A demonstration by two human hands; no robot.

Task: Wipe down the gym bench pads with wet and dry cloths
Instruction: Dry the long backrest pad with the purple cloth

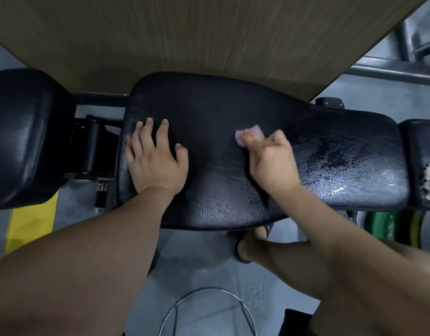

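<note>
Curled fingers of the right hand bunch a pink cloth against the bench pad mid-surface — likely scrubbing. The left hand lies flat, fingers spread, near the pad's left end — apparently bracing. Wet sheen sits rightward.

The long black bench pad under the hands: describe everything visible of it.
The long black bench pad is covered in grained, cracked, vinyl-like material, broad and rounded at its left end, narrower rightward. It lies flat across the view. Its right part glistens wet; the left looks duller. The left hand rests flat near the left end; the right hand presses a bunched pink cloth onto its middle.
</note>
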